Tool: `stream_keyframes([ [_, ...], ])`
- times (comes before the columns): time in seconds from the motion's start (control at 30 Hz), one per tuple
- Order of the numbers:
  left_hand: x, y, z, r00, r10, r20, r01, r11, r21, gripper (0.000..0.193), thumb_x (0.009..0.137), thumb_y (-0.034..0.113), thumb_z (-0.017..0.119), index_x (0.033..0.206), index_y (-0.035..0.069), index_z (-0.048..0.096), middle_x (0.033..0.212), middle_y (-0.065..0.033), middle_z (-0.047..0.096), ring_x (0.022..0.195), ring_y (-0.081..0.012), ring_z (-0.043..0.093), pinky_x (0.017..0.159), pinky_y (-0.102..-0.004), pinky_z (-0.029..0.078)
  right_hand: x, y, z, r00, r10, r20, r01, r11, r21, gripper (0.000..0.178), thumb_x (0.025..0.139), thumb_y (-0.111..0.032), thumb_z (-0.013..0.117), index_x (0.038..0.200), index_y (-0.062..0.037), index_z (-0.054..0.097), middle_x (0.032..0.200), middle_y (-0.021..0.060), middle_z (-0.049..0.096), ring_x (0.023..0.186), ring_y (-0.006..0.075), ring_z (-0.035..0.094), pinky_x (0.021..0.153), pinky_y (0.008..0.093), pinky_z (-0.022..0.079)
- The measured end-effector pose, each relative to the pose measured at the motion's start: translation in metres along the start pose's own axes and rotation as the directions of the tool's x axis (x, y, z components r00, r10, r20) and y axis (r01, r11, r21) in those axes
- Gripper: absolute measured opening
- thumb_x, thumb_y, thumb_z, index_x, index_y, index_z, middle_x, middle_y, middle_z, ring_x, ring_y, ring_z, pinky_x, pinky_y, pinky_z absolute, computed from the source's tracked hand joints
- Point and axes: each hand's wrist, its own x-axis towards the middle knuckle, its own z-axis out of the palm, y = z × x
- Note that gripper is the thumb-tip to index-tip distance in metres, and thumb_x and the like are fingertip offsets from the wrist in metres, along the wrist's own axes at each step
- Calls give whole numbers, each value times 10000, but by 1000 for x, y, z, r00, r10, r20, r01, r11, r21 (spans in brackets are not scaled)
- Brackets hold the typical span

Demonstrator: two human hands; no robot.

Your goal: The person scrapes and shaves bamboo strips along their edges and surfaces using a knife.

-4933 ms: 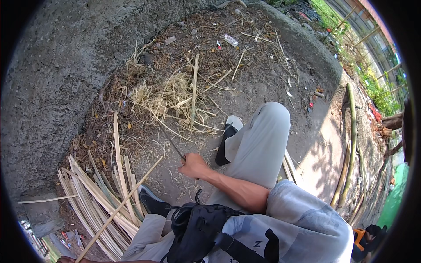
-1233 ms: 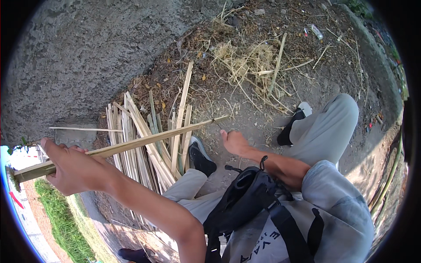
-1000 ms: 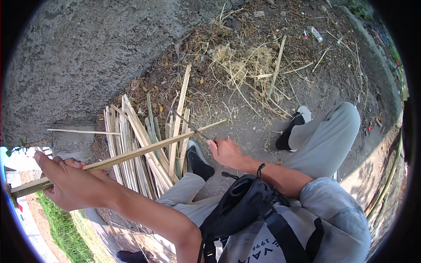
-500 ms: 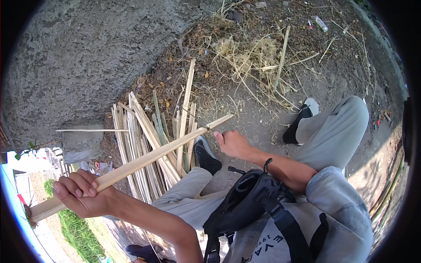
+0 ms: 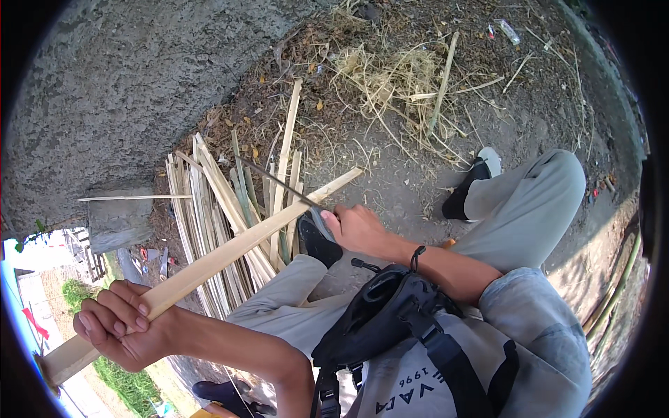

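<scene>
My left hand [image 5: 122, 324] is closed round the lower-left part of a long pale bamboo strip [image 5: 233, 249]. The strip slants up to the right across my legs, its narrow tip past my right hand. My right hand [image 5: 354, 228] is closed at the lower end of a knife whose thin dark blade [image 5: 273, 180] lies crosswise over the strip. The knife's handle is hidden in my fingers. Behind the strip, on the ground, lies a heap of similar bamboo strips [image 5: 198, 216], by my left shoe [image 5: 317, 240].
A rough grey concrete slab [image 5: 146, 104] fills the upper left. Dry shavings [image 5: 383, 80] are heaped on the dirt ahead. My right shoe [image 5: 474, 181] stands to the right. A black pouch [image 5: 376, 306] hangs at my front. Another dark shoe [image 5: 219, 391] shows at the bottom.
The knife blade, seen almost end-on before, now shows its length, pointing up-left across the strip. My right hand has moved slightly left. The whole view has shifted a little.
</scene>
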Motion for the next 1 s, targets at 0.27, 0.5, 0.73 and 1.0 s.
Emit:
stream_keyframes([
  [0.27, 5, -11, -19, 959, 83, -272, -21, 975, 223, 306, 952, 42, 458, 673, 112, 353, 517, 24, 286, 333, -49, 243, 298, -193, 223, 10, 15, 20, 995, 97, -20, -96, 995, 32, 610, 985, -431, 369, 752, 49, 666, 771, 323, 633, 758, 495, 634, 738, 551, 512],
  [0.5, 7, -31, -27, 949, 41, -311, 23, 980, 198, 286, 950, 41, 456, 696, 112, 345, 525, 31, 290, 347, -47, 263, 318, -186, 235, 19, 88, 24, 955, 263, -139, -275, 958, -81, 610, 976, -464, 376, 820, 46, 671, 716, 302, 627, 725, 493, 632, 721, 546, 518],
  [0.73, 12, -19, -19, 959, 52, -280, 5, 981, 196, 255, 947, 35, 462, 726, 104, 354, 520, 27, 283, 343, -52, 262, 316, -192, 223, 4, 49, 19, 962, 269, -39, -271, 961, -59, 635, 971, -483, 374, 817, 48, 685, 841, 323, 643, 839, 477, 645, 779, 539, 514],
  [1.0, 18, -32, -24, 955, 70, -287, -13, 980, 196, 175, 944, 37, 455, 776, 54, 408, 525, 11, 327, 349, -53, 270, 323, -200, 225, 3, 50, 8, 957, 289, -29, -289, 957, -5, 621, 970, -472, 380, 807, 43, 686, 822, 318, 640, 825, 485, 638, 774, 546, 506],
])
